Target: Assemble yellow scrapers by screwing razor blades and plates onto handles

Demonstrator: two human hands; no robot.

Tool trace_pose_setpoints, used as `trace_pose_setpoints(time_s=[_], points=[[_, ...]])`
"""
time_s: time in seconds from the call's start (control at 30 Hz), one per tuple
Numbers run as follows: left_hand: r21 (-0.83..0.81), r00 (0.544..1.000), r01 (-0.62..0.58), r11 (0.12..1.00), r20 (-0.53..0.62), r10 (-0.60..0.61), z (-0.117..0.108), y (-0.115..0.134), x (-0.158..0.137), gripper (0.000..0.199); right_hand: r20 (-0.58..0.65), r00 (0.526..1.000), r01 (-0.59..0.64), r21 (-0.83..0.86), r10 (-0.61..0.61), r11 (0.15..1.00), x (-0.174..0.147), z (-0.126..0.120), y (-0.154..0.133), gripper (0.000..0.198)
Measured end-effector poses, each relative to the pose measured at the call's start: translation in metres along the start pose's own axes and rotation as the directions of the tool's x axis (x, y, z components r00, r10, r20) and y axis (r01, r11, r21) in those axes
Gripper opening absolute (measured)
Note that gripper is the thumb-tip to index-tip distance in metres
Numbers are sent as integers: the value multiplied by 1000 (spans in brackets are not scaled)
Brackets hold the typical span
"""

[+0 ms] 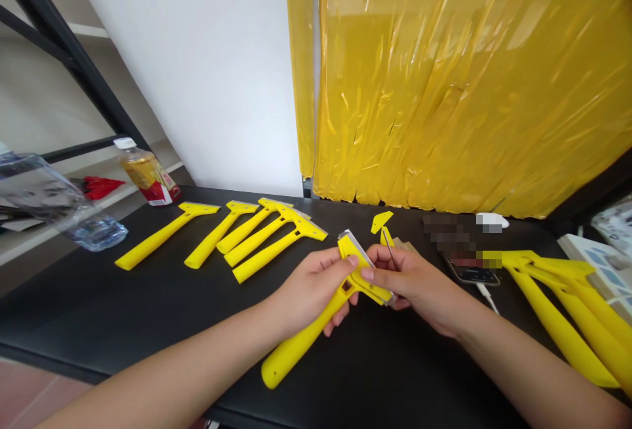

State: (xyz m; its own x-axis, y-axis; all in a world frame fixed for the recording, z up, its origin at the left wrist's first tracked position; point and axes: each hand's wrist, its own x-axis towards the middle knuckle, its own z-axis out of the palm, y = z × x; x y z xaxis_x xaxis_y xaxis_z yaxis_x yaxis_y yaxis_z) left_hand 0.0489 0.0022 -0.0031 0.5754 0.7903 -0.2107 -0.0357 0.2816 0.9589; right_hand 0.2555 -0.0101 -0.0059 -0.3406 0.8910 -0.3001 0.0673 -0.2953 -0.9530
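Observation:
My left hand (318, 287) is closed around the head end of a yellow scraper (301, 337), its thumb pressed on the head plate. The handle slants down toward the table's front edge. A metal blade strip runs along the far side of the head. My right hand (415, 284) pinches that blade side, thumb on the plate. A thin metal rod (388, 245), its kind unclear, sticks up between the right fingers. Just beyond the hands lie a loose yellow plate (381, 221) and another yellow piece (388, 237), partly hidden by the right hand.
Several yellow scrapers (269, 254) lie in a row at left; more yellow handles (567, 324) are piled at right. A phone (474, 272) with a white cable rests near them. A drink bottle (148, 172) and a clear bottle (59, 199) stand left. Yellow film (444, 100) hangs behind the black table (162, 324).

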Motion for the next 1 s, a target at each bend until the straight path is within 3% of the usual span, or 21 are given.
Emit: trace_pose_setpoints(time_s=[0.27,0.67,1.0], points=[[28,997,-43,999,-58,44,-2,4,0,35,-7,996,92,-40,-93,995,-1,-8,2,36],[101,998,-47,994,-35,51,-6,2,2,31,-50,995,82,-8,-82,997,-4,-9,-2,35],[67,996,-85,994,5,85,-11,-1,4,35,47,999,6,212,-16,977,1,-3,6,45]])
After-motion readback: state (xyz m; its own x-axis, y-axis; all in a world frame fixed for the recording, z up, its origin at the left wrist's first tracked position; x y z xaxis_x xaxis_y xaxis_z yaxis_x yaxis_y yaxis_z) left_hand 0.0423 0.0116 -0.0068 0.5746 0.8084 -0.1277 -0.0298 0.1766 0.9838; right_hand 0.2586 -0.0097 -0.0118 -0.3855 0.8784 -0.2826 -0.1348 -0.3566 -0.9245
